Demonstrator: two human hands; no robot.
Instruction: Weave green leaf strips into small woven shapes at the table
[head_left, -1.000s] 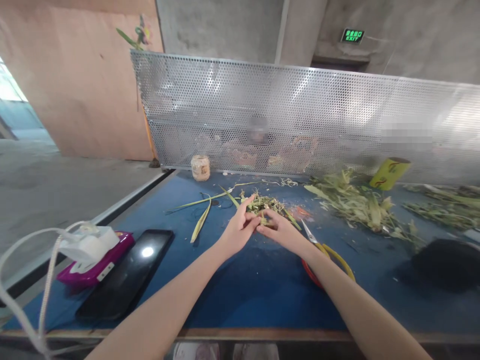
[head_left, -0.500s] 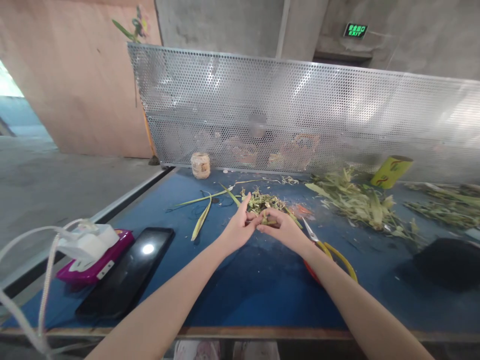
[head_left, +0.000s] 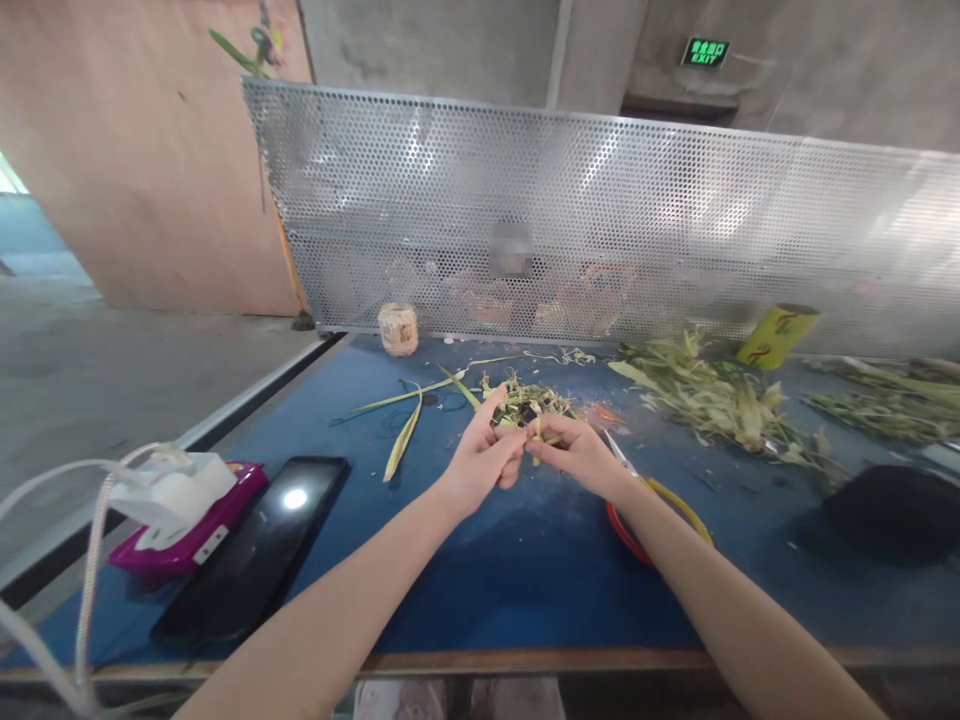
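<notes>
My left hand (head_left: 480, 455) and my right hand (head_left: 574, 450) meet over the middle of the blue tabletop. Both are closed, with fingertips pinched together around a thin, pale green plant strip (head_left: 537, 428). Part of that strip is hidden by the fingers. Just beyond them is a tangled bundle of dried greenish plant stems (head_left: 517, 400), partly covered by my hands. A pair of scissors (head_left: 681, 508) with yellow and red handles lies beneath my right forearm, blades pointing away. Left of my left hand is a loose long leaf (head_left: 403, 440).
A black phone (head_left: 251, 545) and a magenta power strip (head_left: 161, 550) with white chargers lie at left. A pale roll (head_left: 398, 330) stands near the perforated metal screen (head_left: 450, 200). Dried leaves (head_left: 705, 395), a yellow tube (head_left: 778, 335) and a black object (head_left: 896, 520) are at right.
My left fingers have curled in more, and my right fingers have shifted slightly along the strip. The whole view has moved a little.
</notes>
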